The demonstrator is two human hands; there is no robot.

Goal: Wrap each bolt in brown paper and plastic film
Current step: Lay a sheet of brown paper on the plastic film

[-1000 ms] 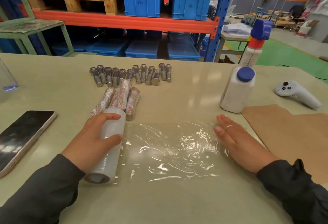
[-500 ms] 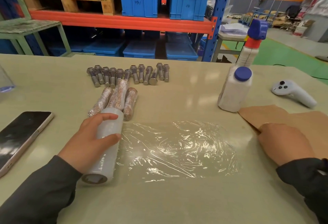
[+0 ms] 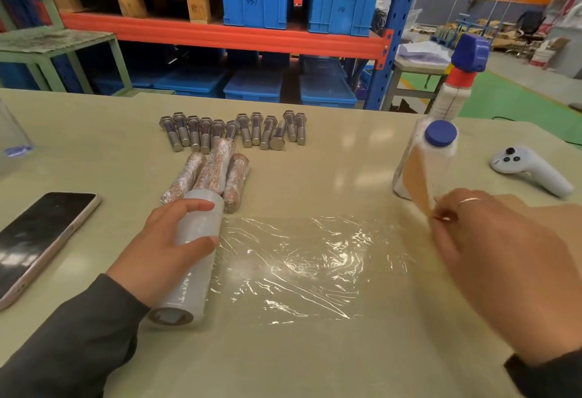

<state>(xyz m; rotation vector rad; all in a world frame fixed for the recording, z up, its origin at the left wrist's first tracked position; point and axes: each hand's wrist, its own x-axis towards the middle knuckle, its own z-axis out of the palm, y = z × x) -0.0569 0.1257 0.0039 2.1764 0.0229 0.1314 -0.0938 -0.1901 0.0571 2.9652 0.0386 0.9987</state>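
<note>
My left hand (image 3: 163, 249) grips the roll of plastic film (image 3: 189, 265), which lies on the table. A sheet of film (image 3: 308, 265) is unrolled flat to its right. My right hand (image 3: 491, 268) pinches a small piece of brown paper (image 3: 415, 180) and holds it lifted, seen almost edge-on. More brown paper sheets (image 3: 548, 211) lie under and behind that hand. Several bare steel bolts (image 3: 233, 129) lie in a row at the back. Three wrapped bolts (image 3: 214, 174) lie just beyond the roll.
A phone (image 3: 37, 240) lies at the left edge. Two white bottles with blue caps (image 3: 431, 158) stand at the right, with a white controller (image 3: 529, 170) beyond them. A clear container (image 3: 12, 142) sits at far left. Shelving with blue crates stands behind the table.
My right hand left the film's right edge, went to the brown paper stack and now lifts one piece. My left hand stayed on the roll.
</note>
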